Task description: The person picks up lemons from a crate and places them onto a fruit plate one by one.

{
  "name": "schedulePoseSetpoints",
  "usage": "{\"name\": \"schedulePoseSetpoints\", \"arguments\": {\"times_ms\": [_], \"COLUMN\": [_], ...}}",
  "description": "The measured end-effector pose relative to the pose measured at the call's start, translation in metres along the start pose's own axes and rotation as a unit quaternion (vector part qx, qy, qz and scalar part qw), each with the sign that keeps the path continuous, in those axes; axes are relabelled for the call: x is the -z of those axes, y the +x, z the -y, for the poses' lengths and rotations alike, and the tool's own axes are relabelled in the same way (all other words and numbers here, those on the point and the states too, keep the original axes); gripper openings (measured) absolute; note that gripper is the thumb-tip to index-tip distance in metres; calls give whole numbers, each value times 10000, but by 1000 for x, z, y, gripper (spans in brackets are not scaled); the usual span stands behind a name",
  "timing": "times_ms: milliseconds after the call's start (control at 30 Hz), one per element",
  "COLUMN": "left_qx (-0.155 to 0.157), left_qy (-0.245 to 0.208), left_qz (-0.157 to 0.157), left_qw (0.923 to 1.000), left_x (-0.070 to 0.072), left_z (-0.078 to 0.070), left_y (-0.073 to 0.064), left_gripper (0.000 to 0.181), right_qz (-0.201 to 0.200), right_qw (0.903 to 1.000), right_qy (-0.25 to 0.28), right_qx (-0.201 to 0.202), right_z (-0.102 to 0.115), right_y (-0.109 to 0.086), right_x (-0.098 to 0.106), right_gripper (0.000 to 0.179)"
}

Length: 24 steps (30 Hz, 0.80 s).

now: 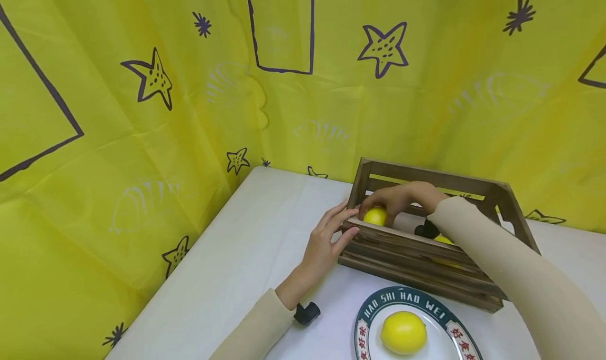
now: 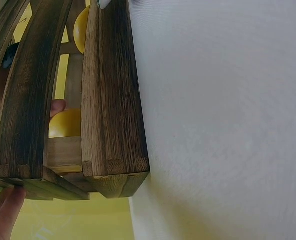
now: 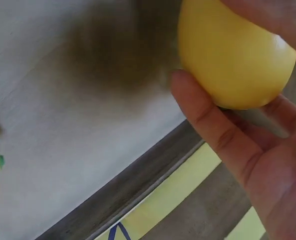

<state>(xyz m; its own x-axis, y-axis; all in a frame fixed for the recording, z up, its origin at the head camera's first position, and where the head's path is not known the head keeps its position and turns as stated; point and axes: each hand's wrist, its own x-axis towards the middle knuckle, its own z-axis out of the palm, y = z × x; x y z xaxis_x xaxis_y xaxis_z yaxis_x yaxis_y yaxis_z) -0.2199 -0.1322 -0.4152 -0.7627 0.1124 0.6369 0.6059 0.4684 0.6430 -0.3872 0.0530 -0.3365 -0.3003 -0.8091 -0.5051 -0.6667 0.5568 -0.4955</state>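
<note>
Inside the wooden slatted crate [image 1: 402, 244], my right hand [image 1: 404, 197] curls its fingers round a lemon [image 1: 375, 216] near the left end. The right wrist view shows thumb and fingers on either side of that lemon [image 3: 237, 55]. My left hand [image 1: 326, 239] rests on the crate's near left corner, fingertips on the top slat. Another lemon [image 1: 444, 239] lies farther right in the crate, partly hidden by the right forearm. On a round plate [image 1: 362, 318] with a green rim and lettering, in front of the crate, sits one more lemon [image 1: 404, 332].
The crate stands on a white table [image 1: 227, 260] close to a yellow patterned curtain [image 1: 303, 102] that hangs behind and on the left. A black wrist camera [image 1: 307, 313] sits under my left wrist.
</note>
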Motion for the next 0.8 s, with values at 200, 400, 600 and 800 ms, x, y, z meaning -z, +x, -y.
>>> {"name": "schedulePoseSetpoints", "arguments": {"times_ms": [200,400,600,800], "left_qx": [-7,-17,44,5], "left_qy": [-45,16,-4,-39], "left_qz": [-13,-34,-9,-23], "left_qw": [10000,10000,10000,10000], "left_x": [0,0,0,-2], "left_z": [0,1,0,1], "left_y": [0,0,1,0], "left_gripper": [37,37,37,37], "right_qz": [-148,-374,-599,-823], "right_qw": [9993,9980,9963,9941], "right_qy": [263,474,572,592], "right_qx": [216,197,239,386], "right_z": [-1,1,3,3], "right_y": [-5,-11,-18,-23], "right_x": [3,7,10,10], "right_gripper": [49,48,53,54]}}
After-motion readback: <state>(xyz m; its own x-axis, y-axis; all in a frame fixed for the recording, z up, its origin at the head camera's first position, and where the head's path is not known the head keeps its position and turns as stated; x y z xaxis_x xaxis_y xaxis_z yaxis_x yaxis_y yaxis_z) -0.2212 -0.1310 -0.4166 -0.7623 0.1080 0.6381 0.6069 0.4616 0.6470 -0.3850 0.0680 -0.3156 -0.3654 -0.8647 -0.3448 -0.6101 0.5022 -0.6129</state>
